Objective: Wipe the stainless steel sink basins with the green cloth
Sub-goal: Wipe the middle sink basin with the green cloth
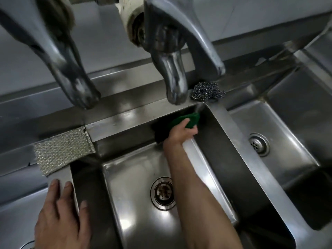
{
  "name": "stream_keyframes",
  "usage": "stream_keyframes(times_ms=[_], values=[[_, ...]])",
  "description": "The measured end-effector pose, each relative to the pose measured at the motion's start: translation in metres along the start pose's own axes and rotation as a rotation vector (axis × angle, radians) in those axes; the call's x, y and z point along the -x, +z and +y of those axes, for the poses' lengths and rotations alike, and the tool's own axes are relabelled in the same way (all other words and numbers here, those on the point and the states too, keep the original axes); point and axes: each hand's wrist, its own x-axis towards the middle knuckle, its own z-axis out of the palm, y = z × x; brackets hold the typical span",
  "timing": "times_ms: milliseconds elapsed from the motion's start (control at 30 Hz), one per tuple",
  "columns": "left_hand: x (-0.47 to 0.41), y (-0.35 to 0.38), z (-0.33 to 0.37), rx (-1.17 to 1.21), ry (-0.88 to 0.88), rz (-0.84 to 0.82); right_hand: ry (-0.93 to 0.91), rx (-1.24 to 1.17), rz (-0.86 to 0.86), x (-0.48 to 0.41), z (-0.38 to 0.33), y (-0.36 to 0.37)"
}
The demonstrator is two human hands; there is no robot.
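the left grip is laid flat, fingers straight and holding nothing, on the rim of the steel surface left of the middle basin. the green cloth is clasped in the curled right grip and pressed into that basin's far right corner, apparently under a thin trickle of water, its length set along the back wall. the right basin is found just beyond the divider, nearer this grip.

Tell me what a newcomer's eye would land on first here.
The green cloth stands out, gripped by the right hand in the far right corner of the middle basin. Big taps loom close at the top. The left hand rests flat on the basin's left rim, near a silvery pad.
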Motion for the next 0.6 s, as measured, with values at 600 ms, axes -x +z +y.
stream_keyframes(times_ms=[600], values=[[-0.004,-0.012,0.024,0.082,-0.055,0.111,-0.002,-0.046,0.417,0.014,-0.031,-0.151]])
